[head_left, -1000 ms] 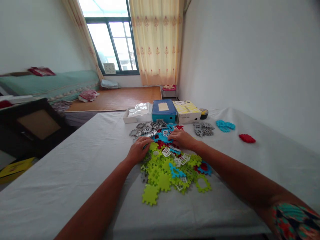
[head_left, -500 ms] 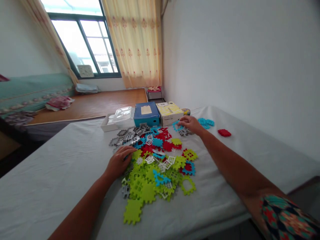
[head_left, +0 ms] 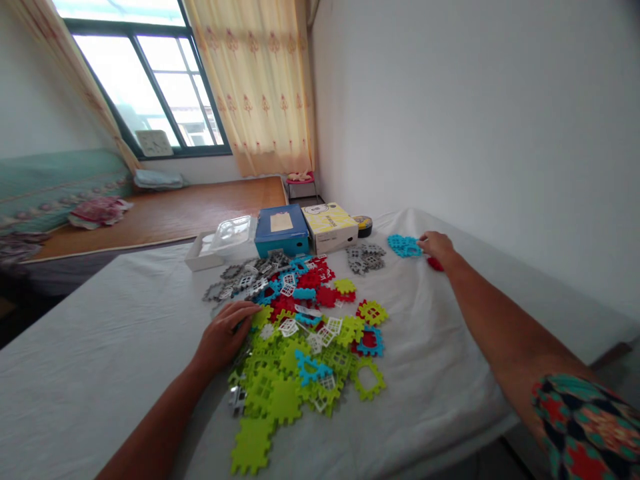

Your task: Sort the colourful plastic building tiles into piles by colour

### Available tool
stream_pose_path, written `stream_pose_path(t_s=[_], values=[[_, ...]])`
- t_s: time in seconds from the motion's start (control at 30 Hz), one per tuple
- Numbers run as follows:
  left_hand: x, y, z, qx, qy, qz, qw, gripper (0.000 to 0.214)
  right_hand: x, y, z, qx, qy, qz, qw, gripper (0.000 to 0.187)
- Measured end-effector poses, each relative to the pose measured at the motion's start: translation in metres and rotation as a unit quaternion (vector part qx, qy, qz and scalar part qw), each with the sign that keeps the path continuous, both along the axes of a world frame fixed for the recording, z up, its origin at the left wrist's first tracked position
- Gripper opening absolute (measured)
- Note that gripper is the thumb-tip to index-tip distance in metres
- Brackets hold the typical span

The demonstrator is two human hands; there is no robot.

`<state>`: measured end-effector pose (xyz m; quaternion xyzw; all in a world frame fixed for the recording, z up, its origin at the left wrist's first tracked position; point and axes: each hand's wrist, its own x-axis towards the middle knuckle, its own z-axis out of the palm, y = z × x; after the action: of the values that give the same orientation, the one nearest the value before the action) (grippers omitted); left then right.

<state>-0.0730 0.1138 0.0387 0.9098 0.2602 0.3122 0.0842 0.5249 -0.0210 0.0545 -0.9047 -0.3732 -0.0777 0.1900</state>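
Right hand (head_left: 436, 245) moved from grey pieces (head_left: 366, 257) to blue pile (head_left: 403, 246) — grip unclear, left hand (head_left: 223, 332) stayed flat, open-fingered, on green pieces (head_left: 283, 399).

blue tile cluster (head_left: 404, 246): flat, far right | red tile (head_left: 435, 265): just beside it | mixed tile pile (head_left: 287, 360): spread, centre

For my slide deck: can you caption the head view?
Right hand at the small blue pile; left hand rests on the mixed heap of plastic tiles.

Your left hand (head_left: 223, 333) rests flat on mixed tile heap (head_left: 300, 333); your right hand (head_left: 438, 245) touches blue tiles (head_left: 404, 246) (red piece (head_left: 435, 265) just beneath).
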Motion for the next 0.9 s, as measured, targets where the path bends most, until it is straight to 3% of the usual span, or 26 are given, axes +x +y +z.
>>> stream_pose_path(t_s=[0.23, 0.4, 0.47, 0.53, 0.6, 0.67, 0.77, 0.9], values=[[-0.003, 0.004, -0.005, 0.002, 0.004, 0.000, 1.000, 0.027, -0.018, -0.001, 0.005, -0.151, -0.016, 0.059, 0.987, 0.035], [0.001, -0.003, 0.000, -0.004, 0.001, 0.002, 1.000, 0.027, -0.041, 0.005, 0.006, -0.121, -0.068, 0.065, 0.988, 0.027], [0.003, -0.005, 0.002, -0.007, 0.001, -0.001, 1.000, 0.027, -0.072, 0.016, 0.014, -0.074, -0.073, 0.127, 0.986, 0.023], [0.004, -0.006, 0.003, -0.009, -0.001, -0.005, 1.000, 0.027, -0.119, 0.030, 0.023, -0.011, -0.032, 0.251, 0.967, 0.022], [0.004, -0.006, 0.003, -0.008, -0.005, -0.009, 1.000, 0.027, -0.176, 0.042, 0.028, 0.042, 0.063, 0.407, 0.910, 0.024], [0.003, -0.006, 0.003, -0.004, -0.006, -0.011, 1.000, 0.027, -0.231, 0.049, 0.028, 0.058, 0.106, 0.506, 0.854, 0.028], [0.000, -0.005, 0.001, 0.001, 0.000, -0.009, 1.000, 0.027, -0.288, 0.052, 0.020, 0.040, 0.077, 0.570, 0.817, 0.029], [-0.002, -0.002, -0.001, 0.005, 0.008, -0.005, 1.000, 0.027, -0.306, 0.053, 0.013, 0.065, 0.076, 0.568, 0.817, 0.020]])
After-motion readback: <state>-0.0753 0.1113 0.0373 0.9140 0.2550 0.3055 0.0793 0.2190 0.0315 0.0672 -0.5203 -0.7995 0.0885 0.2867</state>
